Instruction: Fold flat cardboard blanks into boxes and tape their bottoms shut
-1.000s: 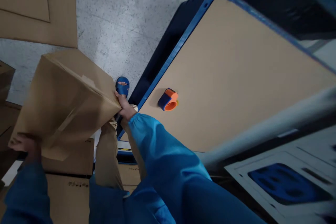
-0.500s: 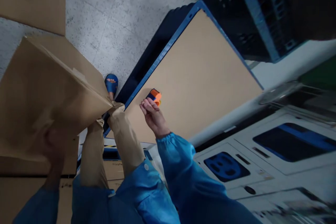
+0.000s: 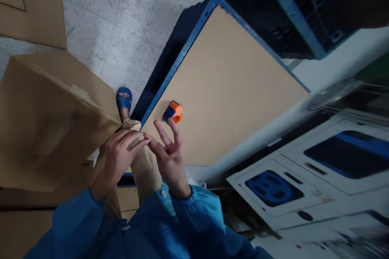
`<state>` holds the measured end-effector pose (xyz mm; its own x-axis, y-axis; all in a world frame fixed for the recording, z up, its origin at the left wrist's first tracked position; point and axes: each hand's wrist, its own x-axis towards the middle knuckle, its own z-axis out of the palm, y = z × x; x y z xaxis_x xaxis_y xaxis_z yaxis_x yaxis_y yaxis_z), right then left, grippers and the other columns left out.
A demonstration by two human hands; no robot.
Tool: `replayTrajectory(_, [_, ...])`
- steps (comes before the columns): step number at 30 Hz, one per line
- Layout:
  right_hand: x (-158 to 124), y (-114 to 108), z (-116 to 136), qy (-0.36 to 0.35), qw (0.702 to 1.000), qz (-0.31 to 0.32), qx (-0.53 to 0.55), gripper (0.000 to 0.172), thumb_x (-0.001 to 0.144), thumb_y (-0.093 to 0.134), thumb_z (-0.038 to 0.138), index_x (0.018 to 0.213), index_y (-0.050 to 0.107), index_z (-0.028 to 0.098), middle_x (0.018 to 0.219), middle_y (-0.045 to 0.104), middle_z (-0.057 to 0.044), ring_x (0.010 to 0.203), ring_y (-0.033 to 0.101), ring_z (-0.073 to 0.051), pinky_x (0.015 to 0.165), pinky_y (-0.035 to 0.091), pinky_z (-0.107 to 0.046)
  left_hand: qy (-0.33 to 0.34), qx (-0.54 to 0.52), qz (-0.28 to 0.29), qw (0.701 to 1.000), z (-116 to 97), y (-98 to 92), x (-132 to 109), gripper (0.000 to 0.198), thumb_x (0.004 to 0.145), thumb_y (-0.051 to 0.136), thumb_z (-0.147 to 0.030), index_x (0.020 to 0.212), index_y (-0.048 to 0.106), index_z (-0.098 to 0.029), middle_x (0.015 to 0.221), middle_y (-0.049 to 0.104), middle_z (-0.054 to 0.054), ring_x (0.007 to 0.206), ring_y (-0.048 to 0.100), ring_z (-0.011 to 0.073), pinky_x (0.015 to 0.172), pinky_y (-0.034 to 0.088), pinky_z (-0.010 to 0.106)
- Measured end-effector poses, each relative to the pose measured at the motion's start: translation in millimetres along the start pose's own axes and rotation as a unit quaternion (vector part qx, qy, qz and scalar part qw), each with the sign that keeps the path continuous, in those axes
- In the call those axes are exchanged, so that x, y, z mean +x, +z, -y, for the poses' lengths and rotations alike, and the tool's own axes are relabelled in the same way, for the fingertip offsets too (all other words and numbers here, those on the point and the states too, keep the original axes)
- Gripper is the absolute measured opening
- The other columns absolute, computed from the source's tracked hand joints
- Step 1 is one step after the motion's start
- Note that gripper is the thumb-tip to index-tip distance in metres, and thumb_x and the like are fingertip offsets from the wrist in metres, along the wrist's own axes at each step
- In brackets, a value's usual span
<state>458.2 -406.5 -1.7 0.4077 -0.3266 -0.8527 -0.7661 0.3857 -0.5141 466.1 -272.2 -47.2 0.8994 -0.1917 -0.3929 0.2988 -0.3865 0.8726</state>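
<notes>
My left hand (image 3: 117, 158) and my right hand (image 3: 168, 156) meet in front of my knees. The left hand's fingers are pressed together in a pinch against the thumb tip of the right hand; what they pinch is too small to see. My right hand is open, fingers spread and pointing up. A brown cardboard box (image 3: 51, 121) lies tilted at the left, and neither hand grips it. A blue and orange tape dispenser (image 3: 173, 112) sits on the tan tabletop (image 3: 231, 81), just beyond my right fingertips and apart from them.
The table has a blue frame (image 3: 170, 77). My foot in a blue sandal (image 3: 124, 99) stands on the speckled grey floor (image 3: 121, 16). More cardboard boxes (image 3: 36, 226) are stacked at the lower left. White trays with blue inserts (image 3: 273, 188) lie at the lower right.
My left hand has let go of the box and come across to my right hand. My right hand has drawn back from the tape dispenser and opened its fingers.
</notes>
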Motion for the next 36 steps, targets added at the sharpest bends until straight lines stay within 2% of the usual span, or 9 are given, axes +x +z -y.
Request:
replayTrajectory(3, [-4, 5, -1, -0.008, 1.000, -0.002, 0.006, 0.078, 0.081, 0.076, 0.024, 0.145, 0.037, 0.042, 0.142, 0.060, -0.004, 0.117, 0.068, -0.024, 0.105, 0.054, -0.049, 0.017, 0.015, 0.012, 1.000, 3, 1.7, 0, 0.011, 0.096, 0.066, -0.031, 0.104, 0.073, -0.028, 0.098, 0.075, 0.006, 0.088, 0.072, 0.0239, 0.079, 0.060, 0.040])
replayTrajectory(7, [-7, 10, 1, -0.008, 1.000, -0.010, 0.008, 0.086, 0.083, 0.074, 0.025, 0.151, 0.026, 0.045, 0.147, 0.056, -0.004, 0.123, 0.064, -0.024, 0.110, 0.049, -0.052, 0.036, 0.009, 0.052, 0.998, 5, 0.8, 4, 0.018, 0.099, 0.061, -0.023, 0.112, 0.072, -0.028, 0.107, 0.074, 0.007, 0.096, 0.072, 0.0242, 0.088, 0.060, 0.041])
replayTrajectory(14, [-5, 7, 0, -0.013, 1.000, 0.000, -0.008, 0.084, 0.082, 0.075, 0.027, 0.151, 0.030, 0.046, 0.145, 0.057, -0.004, 0.115, 0.069, -0.023, 0.109, 0.051, -0.051, 0.022, 0.024, 0.059, 0.998, 7, 2.4, 6, 0.018, 0.100, 0.056, -0.023, 0.108, 0.072, -0.025, 0.109, 0.073, 0.009, 0.099, 0.072, 0.0257, 0.093, 0.058, 0.044])
replayTrajectory(20, [-1, 0, -3, -0.010, 1.000, 0.000, -0.002, 0.084, 0.083, 0.076, 0.030, 0.152, 0.030, 0.044, 0.150, 0.052, -0.005, 0.118, 0.067, -0.025, 0.107, 0.052, -0.050, -0.048, -0.032, 0.047, 0.997, 1, 9.2, 7, 0.015, 0.098, 0.060, -0.024, 0.104, 0.073, -0.022, 0.106, 0.074, 0.009, 0.098, 0.071, 0.0236, 0.093, 0.058, 0.037])
replayTrajectory(24, [-1, -5, -1, -0.005, 1.000, 0.021, -0.014, 0.084, 0.083, 0.076, 0.030, 0.152, 0.030, 0.041, 0.148, 0.055, -0.006, 0.121, 0.066, -0.026, 0.106, 0.053, -0.049, -0.125, -0.070, 0.029, 0.989, -4, 10.7, 7, 0.015, 0.092, 0.070, -0.033, 0.095, 0.076, -0.020, 0.093, 0.075, 0.007, 0.085, 0.072, 0.0225, 0.086, 0.059, 0.033])
replayTrajectory(29, [-4, -8, 0, -0.012, 1.000, 0.027, -0.006, 0.077, 0.084, 0.076, 0.030, 0.149, 0.036, 0.041, 0.143, 0.060, -0.005, 0.118, 0.067, -0.024, 0.107, 0.051, -0.048, -0.185, -0.088, 0.042, 0.978, -2, 16.0, 9, 0.017, 0.094, 0.064, -0.033, 0.089, 0.075, -0.020, 0.086, 0.074, 0.006, 0.079, 0.070, 0.0212, 0.080, 0.057, 0.032])
replayTrajectory(31, [0, -17, -5, -0.020, 1.000, 0.019, -0.008, 0.068, 0.083, 0.076, 0.030, 0.143, 0.044, 0.039, 0.141, 0.061, -0.005, 0.118, 0.067, -0.024, 0.106, 0.052, -0.047, -0.190, -0.090, 0.033, 0.977, 1, 17.6, 13, 0.018, 0.095, 0.060, -0.032, 0.087, 0.070, -0.019, 0.084, 0.073, 0.005, 0.079, 0.068, 0.0197, 0.080, 0.054, 0.030])
replayTrajectory(33, [13, -35, -19, -0.042, 0.998, -0.009, -0.035, 0.054, 0.083, 0.075, 0.033, 0.134, 0.054, 0.033, 0.138, 0.063, -0.006, 0.119, 0.066, -0.023, 0.107, 0.050, -0.047, -0.190, -0.091, 0.016, 0.977, 4, 17.2, 20, 0.024, 0.099, 0.052, -0.032, 0.082, 0.063, -0.019, 0.080, 0.069, 0.004, 0.076, 0.066, 0.0176, 0.078, 0.052, 0.028])
replayTrajectory(36, [54, -80, -53, -0.077, 0.981, -0.119, -0.131, 0.032, 0.083, 0.069, 0.038, 0.110, 0.064, 0.022, 0.125, 0.069, -0.010, 0.115, 0.067, -0.023, 0.106, 0.049, -0.046, -0.185, -0.099, -0.017, 0.978, 7, 11.0, 38, 0.038, 0.104, 0.040, -0.036, 0.072, 0.053, -0.020, 0.067, 0.061, 0.002, 0.066, 0.060, 0.0156, 0.070, 0.048, 0.026])
